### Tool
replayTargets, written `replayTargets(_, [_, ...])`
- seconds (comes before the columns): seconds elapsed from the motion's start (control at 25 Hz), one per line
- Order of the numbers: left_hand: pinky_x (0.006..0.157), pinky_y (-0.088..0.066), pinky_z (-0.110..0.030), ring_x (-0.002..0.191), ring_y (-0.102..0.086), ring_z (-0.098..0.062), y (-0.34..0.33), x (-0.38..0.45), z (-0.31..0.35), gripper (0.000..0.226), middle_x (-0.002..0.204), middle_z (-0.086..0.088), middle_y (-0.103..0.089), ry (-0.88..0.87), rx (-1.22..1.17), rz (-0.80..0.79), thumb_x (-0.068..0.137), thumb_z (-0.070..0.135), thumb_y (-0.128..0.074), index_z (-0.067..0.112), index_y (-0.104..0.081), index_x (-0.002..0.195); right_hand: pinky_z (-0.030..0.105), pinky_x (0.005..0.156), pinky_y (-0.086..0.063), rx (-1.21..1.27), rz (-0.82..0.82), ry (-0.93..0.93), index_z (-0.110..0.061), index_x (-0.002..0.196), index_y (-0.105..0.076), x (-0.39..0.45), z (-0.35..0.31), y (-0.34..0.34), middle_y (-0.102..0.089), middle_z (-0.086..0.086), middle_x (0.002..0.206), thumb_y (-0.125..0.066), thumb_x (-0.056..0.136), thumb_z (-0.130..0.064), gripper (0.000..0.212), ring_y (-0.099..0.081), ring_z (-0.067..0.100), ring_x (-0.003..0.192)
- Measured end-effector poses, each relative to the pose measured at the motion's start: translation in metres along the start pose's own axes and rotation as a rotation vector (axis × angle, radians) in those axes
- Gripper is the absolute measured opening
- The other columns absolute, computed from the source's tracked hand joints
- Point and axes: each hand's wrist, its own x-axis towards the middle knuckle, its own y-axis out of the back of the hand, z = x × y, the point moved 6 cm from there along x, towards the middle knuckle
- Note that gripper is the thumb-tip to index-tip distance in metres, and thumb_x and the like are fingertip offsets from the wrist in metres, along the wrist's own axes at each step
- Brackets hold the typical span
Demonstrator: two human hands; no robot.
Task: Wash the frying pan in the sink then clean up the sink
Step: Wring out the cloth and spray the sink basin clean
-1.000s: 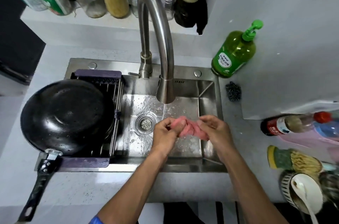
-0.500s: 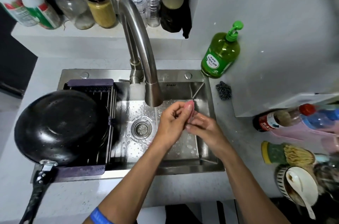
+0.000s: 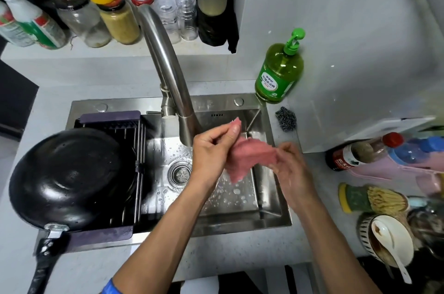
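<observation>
The black frying pan (image 3: 69, 178) lies upside down on a dark drying rack (image 3: 110, 118) over the left half of the steel sink (image 3: 276, 219). Its handle (image 3: 43, 267) juts toward me past the counter edge. Above the right half of the basin, both hands hold a pink cloth (image 3: 249, 156) spread between them. My left hand (image 3: 213, 147) pinches its upper corner just beside the faucet spout (image 3: 189, 130). My right hand (image 3: 288, 166) grips its right edge. Water drops dot the sink floor around the drain (image 3: 180, 174).
A green dish-soap pump bottle (image 3: 278, 72) and a steel scourer (image 3: 286, 118) sit at the sink's back right corner. Jars and bottles line the ledge behind the faucet. On the right counter lie bottles, a bowl with a spoon (image 3: 386, 238) and a sponge (image 3: 353, 197).
The pink cloth was bunched and wrung between both hands; now it is opened out, my left hand raised toward the spout and my right hand pulled to the right.
</observation>
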Motion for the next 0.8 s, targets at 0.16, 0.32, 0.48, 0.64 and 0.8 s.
replayTargets(0.16, [0.088, -0.052, -0.024, 0.104, -0.066, -0.007, -0.005, 0.002, -0.004, 0.024, 0.104, 0.010, -0.074, 0.013, 0.054, -0.021, 0.084, 0.031, -0.071, 0.019, -0.075, 0.104, 0.028, 0.072, -0.053, 0.183, 0.019, 0.014, -0.017, 0.085, -0.061, 0.004, -0.010, 0.022, -0.064, 0.000, 0.083, -0.086, 0.061, -0.057, 0.053, -0.060, 0.013, 0.077])
replayTargets(0.32, [0.097, -0.051, -0.035, 0.111, -0.062, -0.015, -0.013, -0.010, -0.063, 0.038, 0.113, 0.010, -0.067, 0.406, 0.192, -0.381, 0.085, 0.039, -0.070, 0.037, -0.057, 0.121, 0.043, 0.083, -0.057, 0.009, -0.078, -0.269, -0.016, 0.130, -0.057, -0.004, 0.038, 0.028, -0.061, 0.021, 0.132, -0.061, 0.095, -0.032, 0.039, -0.068, 0.028, 0.105])
replayTargets(0.48, [0.080, -0.057, -0.036, 0.103, -0.065, -0.032, 0.004, -0.020, -0.108, 0.071, 0.113, -0.018, -0.067, 0.622, 0.319, -0.290, 0.075, -0.010, -0.072, 0.016, -0.041, 0.133, 0.031, 0.070, -0.055, 0.002, 0.211, -0.339, -0.029, 0.120, -0.059, -0.015, 0.067, 0.056, -0.068, 0.016, 0.120, -0.061, 0.094, -0.006, 0.035, -0.070, 0.021, 0.090])
replayTargets(0.64, [0.075, -0.059, -0.032, 0.094, -0.067, -0.026, -0.005, 0.007, -0.101, 0.080, 0.121, -0.022, -0.063, 0.499, 0.312, -0.268, 0.078, -0.018, -0.063, 0.030, -0.046, 0.139, 0.033, 0.079, -0.058, 0.008, 0.267, -0.265, -0.021, 0.111, -0.065, -0.013, 0.050, 0.074, -0.074, -0.007, 0.110, -0.063, 0.089, -0.001, 0.030, -0.070, 0.015, 0.099])
replayTargets(0.8, [0.074, -0.059, -0.028, 0.089, -0.070, -0.017, -0.036, 0.013, -0.094, 0.044, 0.097, 0.002, -0.073, 0.350, 0.382, -0.457, 0.080, -0.017, -0.063, 0.022, -0.073, 0.098, 0.028, 0.077, -0.057, -0.375, 0.347, -0.282, -0.026, 0.102, -0.070, -0.020, 0.051, 0.100, -0.073, -0.010, 0.105, -0.068, 0.091, -0.011, 0.019, -0.068, 0.013, 0.103])
